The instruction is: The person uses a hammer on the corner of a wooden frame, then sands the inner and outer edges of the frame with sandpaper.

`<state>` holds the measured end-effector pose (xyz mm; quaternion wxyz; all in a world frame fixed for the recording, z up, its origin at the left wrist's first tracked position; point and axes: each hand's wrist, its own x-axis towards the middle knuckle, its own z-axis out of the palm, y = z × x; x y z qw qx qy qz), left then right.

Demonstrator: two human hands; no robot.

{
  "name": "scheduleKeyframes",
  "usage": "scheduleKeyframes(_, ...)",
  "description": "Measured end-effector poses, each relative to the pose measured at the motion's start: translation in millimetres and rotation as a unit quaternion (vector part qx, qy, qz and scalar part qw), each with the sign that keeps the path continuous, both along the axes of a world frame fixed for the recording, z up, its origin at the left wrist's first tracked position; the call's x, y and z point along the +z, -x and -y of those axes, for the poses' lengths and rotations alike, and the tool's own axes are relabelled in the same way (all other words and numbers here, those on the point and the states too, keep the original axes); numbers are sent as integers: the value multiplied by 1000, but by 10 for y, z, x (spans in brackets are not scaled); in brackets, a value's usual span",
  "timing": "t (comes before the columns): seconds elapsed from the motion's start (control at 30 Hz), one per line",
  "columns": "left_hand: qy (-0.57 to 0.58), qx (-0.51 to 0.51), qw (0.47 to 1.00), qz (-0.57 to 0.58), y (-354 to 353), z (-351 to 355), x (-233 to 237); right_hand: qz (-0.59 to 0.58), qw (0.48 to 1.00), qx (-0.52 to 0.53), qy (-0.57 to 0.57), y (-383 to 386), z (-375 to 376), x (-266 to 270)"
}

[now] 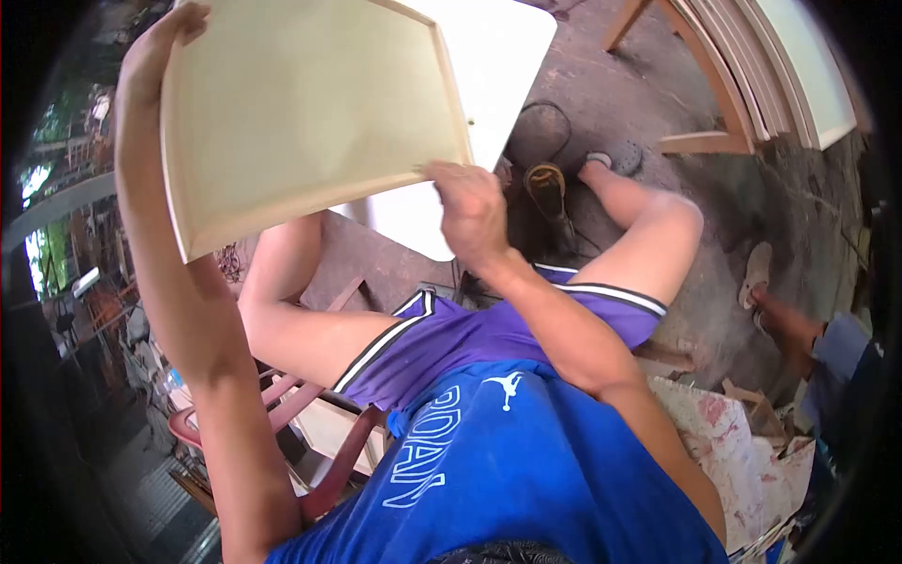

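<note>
Cream-coloured and shallow, a framed panel [310, 103] with a raised rim is held tilted in front of the seated wearer, above the lap and towards the left of the view; its far end is cut off by the top edge. The panel's far-left edge is gripped by the left hand [191, 21], the fingers curled over it, so that grip is clamped on the panel. The near-right corner is touched by the right hand [470, 211], its fingers bent and slightly blurred; whether that grip is closed on the rim or only pressed against it cannot be told.

Beneath and beyond the panel, a white board [503, 66] with rounded corners is partly covered; what it is supported by is hidden. A blue shirt [526, 461] is worn, printed with a white leaping-figure logo [507, 388] and large outlined letters [418, 446], of which "RDAN" can be read; the start is lost. Purple shorts [489, 343] are edged in black and white.

On the floor [601, 85], a black cable [567, 117] is looped; near it stands a dark item with a tan oval top [548, 183]. At the upper right, pale panels [794, 66] are stacked upright beside a wooden frame [709, 70]; at the far right, another person's sandalled foot [754, 273] is seen; below, a red-patterned cloth [719, 437] is spread.
</note>
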<state>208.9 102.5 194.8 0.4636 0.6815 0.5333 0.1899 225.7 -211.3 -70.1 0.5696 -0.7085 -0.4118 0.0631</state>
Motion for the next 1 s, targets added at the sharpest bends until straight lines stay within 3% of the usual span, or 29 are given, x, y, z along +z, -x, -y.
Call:
scheduleKeyframes(0.03, 9, -7, 1000, -4, 65, -62, -39, -6, 999, 10, -50, 75, -55, 209)
scheduleKeyframes(0.07, 14, -8, 1000, -5, 212, -701, -101, -29, 996, 41, -79, 183, -99, 562)
scheduleKeyframes(0.1, 17, -4, 1000, -9, 320, -623, -117, -24, 991, 32, -130, 185, -111, 1005)
scheduleKeyframes(0.2, 9, 6, 1000, -23, 252, -279, -105, -29, 992, 10, -126, 235, -138, 674)
scheduleKeyframes(0.27, -8, 16, 1000, -12, 311, -694, -9, -1, 999, 2, -33, 80, -15, -10)
scheduleKeyframes(0.37, -7, 2, 1000, -7, 216, -739, -28, 8, 1000, -3, -5, -4, 47, -164)
scheduleKeyframes(0.4, -5, -4, 1000, -3, 133, -235, -35, -6, 1000, 14, -14, 37, -17, -56)
scheduleKeyframes(0.47, 1, -4, 1000, -5, 274, -366, -76, -12, 997, 19, -80, 186, -108, 640)
scheduleKeyframes(0.53, 7, 2, 1000, -23, 351, -341, -87, -17, 994, 20, -107, 242, -155, 864)
scheduleKeyframes(0.57, 2, 1, 1000, -25, 352, -328, -112, -22, 995, 16, -93, 243, -140, 705)
scheduleKeyframes(0.6, -6, 4, 1000, -21, 465, -803, -39, -20, 996, 16, -82, 193, -94, 398)
scheduleKeyframes(0.7, -18, 9, 1000, -6, 259, -317, -13, -1, 997, -10, 83, -52, 157, -473)
scheduleKeyframes(0.73, -14, 2, 1000, -3, 224, -325, -42, 42, 997, -18, 55, -102, 172, -514)
scheduleKeyframes(0.83, -6, -9, 1000, 10, 162, -558, -17, -59, 994, 23, 90, -68, 162, -347)
scheduleKeyframes(0.93, -2, -6, 1000, -1, 375, -403, -127, -34, 997, 20, -74, 102, -24, 348)
scheduleKeyframes(1.0, -1, -11, 1000, -14, 416, -579, -145, -41, 996, 25, -78, 120, -3, 209)
